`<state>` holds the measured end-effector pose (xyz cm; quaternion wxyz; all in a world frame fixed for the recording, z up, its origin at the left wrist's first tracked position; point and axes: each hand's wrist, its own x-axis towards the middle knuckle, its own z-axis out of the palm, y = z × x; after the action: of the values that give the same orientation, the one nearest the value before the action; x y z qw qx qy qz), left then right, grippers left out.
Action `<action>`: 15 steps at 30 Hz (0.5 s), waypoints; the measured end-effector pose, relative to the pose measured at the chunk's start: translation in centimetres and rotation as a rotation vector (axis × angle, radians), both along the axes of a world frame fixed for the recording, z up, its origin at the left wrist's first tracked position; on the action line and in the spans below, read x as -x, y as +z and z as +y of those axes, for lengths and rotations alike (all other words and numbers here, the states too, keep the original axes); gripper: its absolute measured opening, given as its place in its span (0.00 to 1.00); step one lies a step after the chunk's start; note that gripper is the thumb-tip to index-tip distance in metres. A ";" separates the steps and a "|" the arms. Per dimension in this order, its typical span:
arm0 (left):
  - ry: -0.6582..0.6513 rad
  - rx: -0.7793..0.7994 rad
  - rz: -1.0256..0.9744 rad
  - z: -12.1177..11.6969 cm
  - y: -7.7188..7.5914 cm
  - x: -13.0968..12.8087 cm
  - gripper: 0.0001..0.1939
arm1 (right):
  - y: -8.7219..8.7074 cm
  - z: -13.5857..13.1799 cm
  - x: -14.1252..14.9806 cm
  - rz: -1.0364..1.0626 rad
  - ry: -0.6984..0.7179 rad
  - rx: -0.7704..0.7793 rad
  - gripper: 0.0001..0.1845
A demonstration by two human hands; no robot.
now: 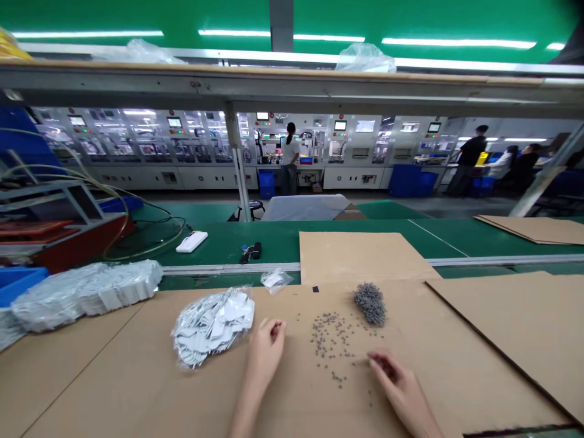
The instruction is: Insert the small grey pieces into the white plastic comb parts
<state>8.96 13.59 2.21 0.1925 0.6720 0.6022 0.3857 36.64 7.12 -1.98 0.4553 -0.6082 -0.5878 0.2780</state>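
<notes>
Small dark grey parts (332,336) lie scattered over the cardboard sheet (191,404), too small to name. A dense heap of similar grey parts (370,304) sits behind them to the right. Left of the scatter, my left hand (268,345) is closed, its fingers curled in; anything inside is hidden. At the scatter's right edge, my right hand (398,380) has thumb and forefinger drawn together in a pinch, and I cannot make out what is between them. A clear bag of flat white pieces (213,325) rests just left of my left hand.
Stacked white pieces in plastic (91,292) and a blue bin (20,283) stand at left. A small clear bag (275,280), a white box (192,241) and cables lie further back. More cardboard (511,328) is at right. People work by machines across the aisle.
</notes>
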 end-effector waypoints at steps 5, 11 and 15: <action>0.044 -0.084 0.129 -4.7 -0.7 5.6 0.09 | -0.5 -2.9 -1.3 -0.235 0.252 0.012 0.12; 0.336 -0.184 0.419 -1.9 -1.7 10.6 0.13 | -2.0 -1.8 -1.3 -0.382 0.354 -0.011 0.10; 0.395 -0.186 0.583 0.3 -0.9 11.3 0.14 | -2.2 -2.0 -1.0 -0.350 0.244 -0.056 0.09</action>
<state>-2.33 13.87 1.30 -0.1274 0.6391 0.7122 0.2609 37.66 5.12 -4.17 0.3258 -0.5589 -0.7345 0.2049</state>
